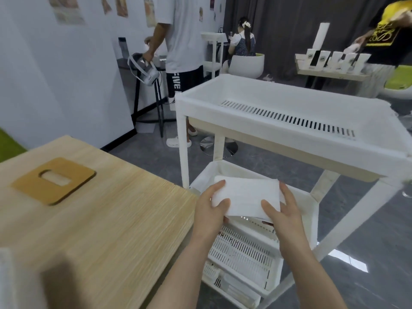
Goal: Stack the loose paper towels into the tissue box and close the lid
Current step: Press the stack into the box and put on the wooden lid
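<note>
A white stack of paper towels [246, 196] is held over the middle shelf of a white cart. My left hand [213, 210] grips its left end, thumb on top. My right hand [284, 210] grips its right end the same way. A flat wooden lid [53, 180] with an oval slot lies on the light wooden table [111, 230] at the left. At the bottom left corner a blurred white and dark shape is too close to the camera to identify.
The white cart has a slotted top tray [289, 112], a middle shelf [310, 204] and a perforated lower shelf [243, 253]. People stand and sit in the background. A person at the far left holds a headset [143, 69].
</note>
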A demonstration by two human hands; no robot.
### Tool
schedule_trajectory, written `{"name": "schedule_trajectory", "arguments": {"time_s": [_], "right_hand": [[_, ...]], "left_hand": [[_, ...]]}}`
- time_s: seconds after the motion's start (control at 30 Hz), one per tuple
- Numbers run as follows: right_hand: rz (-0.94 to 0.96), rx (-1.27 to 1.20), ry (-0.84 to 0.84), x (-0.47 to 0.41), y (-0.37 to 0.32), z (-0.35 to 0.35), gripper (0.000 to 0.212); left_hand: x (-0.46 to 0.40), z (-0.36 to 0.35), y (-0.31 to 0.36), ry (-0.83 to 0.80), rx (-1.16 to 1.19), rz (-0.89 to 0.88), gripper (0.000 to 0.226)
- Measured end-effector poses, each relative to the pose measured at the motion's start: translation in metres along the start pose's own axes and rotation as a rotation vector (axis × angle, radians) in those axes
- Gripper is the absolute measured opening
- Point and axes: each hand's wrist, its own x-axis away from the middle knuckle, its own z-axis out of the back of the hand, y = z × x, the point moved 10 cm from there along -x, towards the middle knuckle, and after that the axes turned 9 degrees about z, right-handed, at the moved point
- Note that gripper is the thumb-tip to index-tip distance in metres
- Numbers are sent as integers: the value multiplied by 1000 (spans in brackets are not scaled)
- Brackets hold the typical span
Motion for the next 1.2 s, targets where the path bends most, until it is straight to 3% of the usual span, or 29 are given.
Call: {"name": "schedule_trajectory", "arguments": {"time_s": [0.07,0.2,0.3,0.83,1.03,1.2], "right_hand": [[29,-33,-25,11,-13,-13,64],[112,-36,-88,35,-41,-49,35],[121,-60,-136,52,-57,-80,25],[228,-70,-541,179,-121,-235,23],[254,-64,-640,224,-127,-275,21],[248,123,-725,250,-113,-298,19]], "left_hand": [[14,24,4,73,7,-1,37],[46,71,21,220,40,-22,36],[73,102,39,301,37,-39,33],[230,259,96,677,-218,-156,37],[268,308,81,759,-227,-83,36],[288,339,69,846,-415,-82,42]]}}
